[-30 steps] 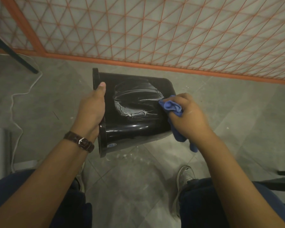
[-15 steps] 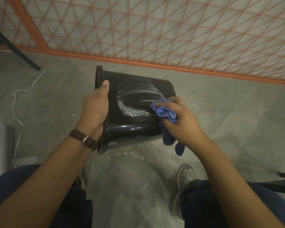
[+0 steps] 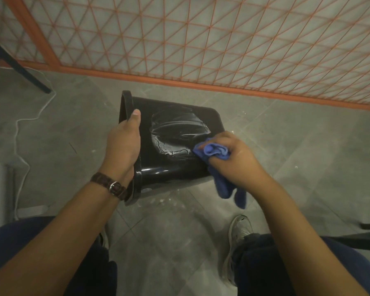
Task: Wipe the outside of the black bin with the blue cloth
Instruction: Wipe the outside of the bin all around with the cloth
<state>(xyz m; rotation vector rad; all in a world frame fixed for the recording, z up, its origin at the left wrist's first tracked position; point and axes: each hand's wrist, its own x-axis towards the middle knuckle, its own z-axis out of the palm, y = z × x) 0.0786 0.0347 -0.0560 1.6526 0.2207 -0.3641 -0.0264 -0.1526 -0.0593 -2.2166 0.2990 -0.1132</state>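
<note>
Glossy black plastic, the black bin [image 3: 171, 144] lies on its side, held above the tiled floor [image 3: 286, 146]; I judge it light, stiff and slippery where wet. My left hand [image 3: 124, 144] clamps its rim, the sensible hold. My right hand [image 3: 233, 159] bunches the soft blue cloth [image 3: 212, 151] against the streaked wall near the base.

My left hand [image 3: 124, 144] grips the rim of the black bin [image 3: 175, 146], so that end is blocked. My right hand [image 3: 235, 161] presses the blue cloth [image 3: 212, 150] on the bin's side near its base. Between my hands the shiny side is bare, with wet streaks, and there is room to slide. Past the bin the orange mesh fence [image 3: 201, 45] closes the way. To the left, a white cord [image 3: 19, 124] lies on the floor [image 3: 297, 146]. My knees and shoe [image 3: 239, 227] fill the space below.
</note>
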